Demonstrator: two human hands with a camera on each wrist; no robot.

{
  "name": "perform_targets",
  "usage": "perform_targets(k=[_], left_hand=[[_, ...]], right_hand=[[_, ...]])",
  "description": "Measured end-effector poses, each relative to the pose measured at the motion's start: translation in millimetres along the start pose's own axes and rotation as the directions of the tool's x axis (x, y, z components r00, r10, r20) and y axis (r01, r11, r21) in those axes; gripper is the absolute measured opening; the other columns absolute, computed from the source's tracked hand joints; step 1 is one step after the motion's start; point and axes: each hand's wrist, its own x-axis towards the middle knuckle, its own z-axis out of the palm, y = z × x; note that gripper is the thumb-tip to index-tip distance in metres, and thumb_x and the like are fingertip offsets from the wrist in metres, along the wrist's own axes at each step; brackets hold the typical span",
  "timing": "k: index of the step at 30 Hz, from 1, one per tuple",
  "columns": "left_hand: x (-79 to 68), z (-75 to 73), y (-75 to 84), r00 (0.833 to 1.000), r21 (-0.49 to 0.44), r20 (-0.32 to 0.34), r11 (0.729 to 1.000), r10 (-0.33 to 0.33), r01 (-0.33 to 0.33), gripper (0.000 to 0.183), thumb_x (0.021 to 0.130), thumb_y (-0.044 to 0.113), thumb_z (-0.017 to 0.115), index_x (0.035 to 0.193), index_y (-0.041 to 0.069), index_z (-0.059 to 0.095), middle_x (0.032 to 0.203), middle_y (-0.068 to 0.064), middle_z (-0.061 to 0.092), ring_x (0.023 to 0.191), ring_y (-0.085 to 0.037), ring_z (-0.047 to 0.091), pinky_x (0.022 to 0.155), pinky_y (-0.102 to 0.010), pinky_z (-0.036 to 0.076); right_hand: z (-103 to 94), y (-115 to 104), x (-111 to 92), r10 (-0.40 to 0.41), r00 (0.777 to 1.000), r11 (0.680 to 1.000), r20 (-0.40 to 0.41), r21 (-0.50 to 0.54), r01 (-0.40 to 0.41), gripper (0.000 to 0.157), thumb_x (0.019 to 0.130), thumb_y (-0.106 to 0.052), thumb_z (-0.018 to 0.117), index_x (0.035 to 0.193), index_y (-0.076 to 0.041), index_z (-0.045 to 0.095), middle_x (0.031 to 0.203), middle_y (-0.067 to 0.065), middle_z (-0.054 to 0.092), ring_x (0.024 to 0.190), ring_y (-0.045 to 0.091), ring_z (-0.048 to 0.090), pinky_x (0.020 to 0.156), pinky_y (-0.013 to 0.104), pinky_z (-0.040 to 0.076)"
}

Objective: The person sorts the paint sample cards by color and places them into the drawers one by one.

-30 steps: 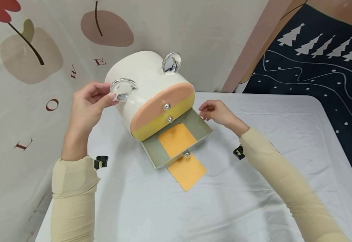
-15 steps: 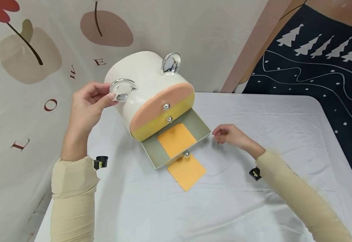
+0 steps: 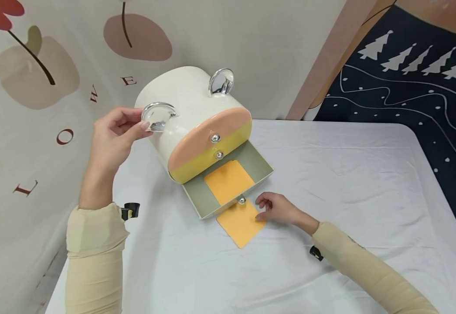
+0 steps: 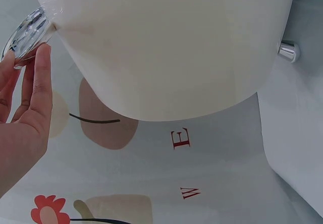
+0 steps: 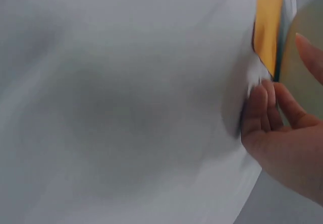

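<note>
A white rounded drawer box (image 3: 181,93) with two silver ear-shaped loops stands tilted toward me in the head view. My left hand (image 3: 112,135) pinches its left ear loop (image 3: 158,117) between thumb and fingers, as the left wrist view also shows. The bottom grey-green drawer (image 3: 202,198) is pulled out, with an orange square card (image 3: 228,181) inside. Another orange card (image 3: 240,229) lies on the table, partly under the drawer's front. My right hand (image 3: 280,209), fingers loosely bent and holding nothing, is beside the drawer's silver knob (image 3: 241,199). Its thumb overlaps the lower card's right corner.
Above the pulled-out drawer, the peach drawer front (image 3: 196,141) and yellow drawer front (image 3: 200,165) are closed, each with a silver knob. A white cloth covers the table (image 3: 349,174). Behind hangs a printed curtain (image 3: 275,52), with a dark tree-patterned cloth (image 3: 400,96) at right.
My right hand has moved from the drawer's right side, outward and round its corner, to beside the front knob. The left hand and the box have stayed put.
</note>
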Motion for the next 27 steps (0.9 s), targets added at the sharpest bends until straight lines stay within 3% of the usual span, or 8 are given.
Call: perform_targets(k=[5, 13, 19, 23, 27], left_hand=[[0.2, -0.1, -0.1, 1.000, -0.004, 0.001, 1.000, 0.003, -0.003, 0.021, 0.079, -0.013, 0.062, 0.095, -0.001, 0.065, 0.087, -0.010, 0.061, 0.071, -0.014, 0.061, 0.066, -0.023, 0.057], [-0.3, 0.0, 1.3, 1.000, 0.003, -0.002, 1.000, -0.006, 0.006, 0.022, 0.079, -0.014, 0.061, 0.096, -0.001, 0.065, 0.087, -0.009, 0.061, 0.071, -0.014, 0.061, 0.067, -0.022, 0.057], [-1.0, 0.0, 1.1, 1.000, 0.029, -0.001, 1.000, -0.005, 0.005, 0.020, 0.079, -0.010, 0.064, 0.097, -0.002, 0.065, 0.087, -0.009, 0.060, 0.071, -0.014, 0.061, 0.067, -0.022, 0.057], [-0.7, -0.7, 0.2, 1.000, 0.040, 0.001, 0.999, -0.006, 0.006, 0.019, 0.079, -0.008, 0.065, 0.097, -0.002, 0.064, 0.088, -0.009, 0.060, 0.071, -0.014, 0.061, 0.067, -0.022, 0.057], [0.0, -0.7, 0.0, 1.000, 0.020, 0.007, 1.000, 0.003, -0.003, 0.020, 0.079, -0.010, 0.064, 0.096, -0.002, 0.064, 0.087, -0.009, 0.060, 0.071, -0.014, 0.061, 0.067, -0.022, 0.057]], right_hand=[[15.5, 0.8, -0.2, -0.020, 0.998, 0.991, -0.068, -0.135, 0.011, 0.041, 0.067, -0.013, 0.082, 0.097, 0.001, 0.057, 0.088, 0.005, 0.049, 0.078, 0.016, 0.044, 0.066, 0.024, 0.044], [31.8, -2.6, -2.0, -0.001, 0.989, 0.973, -0.145, -0.231, -0.032, 0.048, 0.056, -0.011, 0.087, 0.089, -0.003, 0.053, 0.092, 0.006, 0.042, 0.089, 0.024, 0.039, 0.076, 0.034, 0.040], [32.3, -8.1, -3.1, 0.074, 0.990, 0.973, -0.123, -0.207, -0.098, 0.038, 0.063, -0.004, 0.083, 0.084, -0.005, 0.051, 0.091, 0.003, 0.044, 0.089, 0.021, 0.042, 0.077, 0.035, 0.040], [25.0, -11.1, -3.8, 0.082, 0.994, 0.985, -0.069, -0.148, -0.091, 0.028, 0.069, 0.004, 0.075, 0.083, -0.004, 0.052, 0.077, 0.000, 0.051, 0.073, 0.014, 0.048, 0.062, 0.024, 0.045], [21.7, -10.8, -4.6, 0.082, 0.995, 0.990, -0.052, -0.112, -0.087, 0.027, 0.069, -0.001, 0.077, 0.083, -0.003, 0.054, 0.069, 0.000, 0.049, 0.064, 0.011, 0.044, 0.053, 0.020, 0.040]])
